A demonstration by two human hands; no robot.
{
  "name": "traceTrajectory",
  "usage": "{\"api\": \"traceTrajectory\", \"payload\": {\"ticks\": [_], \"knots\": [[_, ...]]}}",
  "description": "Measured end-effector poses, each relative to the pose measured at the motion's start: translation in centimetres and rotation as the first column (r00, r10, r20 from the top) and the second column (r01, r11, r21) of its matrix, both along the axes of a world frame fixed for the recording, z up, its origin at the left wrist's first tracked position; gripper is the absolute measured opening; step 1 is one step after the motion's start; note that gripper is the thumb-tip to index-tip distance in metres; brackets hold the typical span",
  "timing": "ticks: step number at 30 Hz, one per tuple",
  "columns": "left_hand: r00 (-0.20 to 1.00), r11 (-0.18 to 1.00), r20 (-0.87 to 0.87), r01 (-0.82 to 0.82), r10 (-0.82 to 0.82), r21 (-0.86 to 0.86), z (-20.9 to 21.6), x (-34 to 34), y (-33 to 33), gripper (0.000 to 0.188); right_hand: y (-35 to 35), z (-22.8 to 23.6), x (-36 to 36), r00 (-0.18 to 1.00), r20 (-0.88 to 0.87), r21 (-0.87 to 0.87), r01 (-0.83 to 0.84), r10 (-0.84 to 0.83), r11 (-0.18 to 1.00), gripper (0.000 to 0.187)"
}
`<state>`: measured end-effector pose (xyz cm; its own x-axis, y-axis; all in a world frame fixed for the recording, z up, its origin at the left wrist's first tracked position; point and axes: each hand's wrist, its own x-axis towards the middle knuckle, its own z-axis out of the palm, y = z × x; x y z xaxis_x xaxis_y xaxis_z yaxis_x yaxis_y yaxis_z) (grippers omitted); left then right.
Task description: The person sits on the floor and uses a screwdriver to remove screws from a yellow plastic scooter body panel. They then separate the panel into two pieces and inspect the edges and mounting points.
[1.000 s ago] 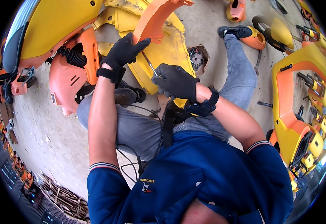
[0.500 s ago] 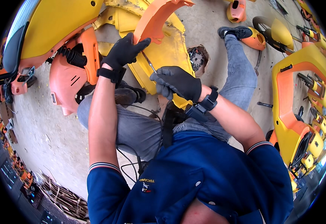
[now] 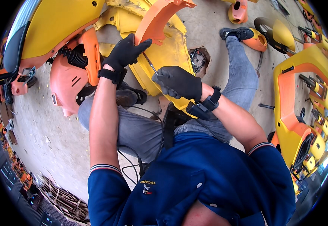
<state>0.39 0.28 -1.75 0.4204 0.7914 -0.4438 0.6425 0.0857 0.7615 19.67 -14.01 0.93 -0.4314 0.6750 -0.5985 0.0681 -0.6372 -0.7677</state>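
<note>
Two gloved hands — left hand [image 3: 123, 54] gripping curved orange panel [image 3: 155, 22], right hand [image 3: 179, 83] curled round slim metal tool [image 3: 152, 66]

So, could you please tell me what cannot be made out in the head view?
In the head view:
- Thin metal tool: its grip end is hidden inside the right hand.
- Orange panel: its top is cut off by the upper picture edge.
- Yellow panels: partly covered by the orange panel and left hand.
- Dark parts on the floor: too small to identify.
</note>
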Motion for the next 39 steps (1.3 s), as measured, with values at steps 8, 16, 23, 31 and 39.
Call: {"api": "traceTrajectory", "payload": {"ticks": [8,16,23,31,39], "knots": [[1.0,1.0,-0.022,-0.004,0.004,0.012,0.5,0.0,0.0,0.064,0.0,0.2,0.2,0.987,-0.132,-0.071,0.081,-0.09,0.994,0.029],[0.998,0.998,-0.006,-0.065,0.065,0.012,1.2,0.5,-0.1,0.064,1.2,2.3,1.2,0.999,-0.03,-0.017,0.036,-0.036,0.999,0.034],[0.999,0.999,-0.017,-0.035,0.035,0.02,0.7,0.4,-0.3,0.065,0.4,2.4,-0.7,0.998,-0.041,-0.043,0.052,-0.054,0.998,0.024],[0.999,0.999,0.013,-0.041,0.041,0.01,1.1,0.7,-0.3,0.067,-0.1,3.2,-2.0,0.994,-0.016,-0.05,0.103,-0.104,0.993,0.026],[0.999,0.999,0.008,-0.037,0.037,0.016,1.1,0.7,-0.3,0.066,0.6,1.6,-1.7,0.986,-0.153,-0.116,0.055,-0.072,0.992,0.029]]}}
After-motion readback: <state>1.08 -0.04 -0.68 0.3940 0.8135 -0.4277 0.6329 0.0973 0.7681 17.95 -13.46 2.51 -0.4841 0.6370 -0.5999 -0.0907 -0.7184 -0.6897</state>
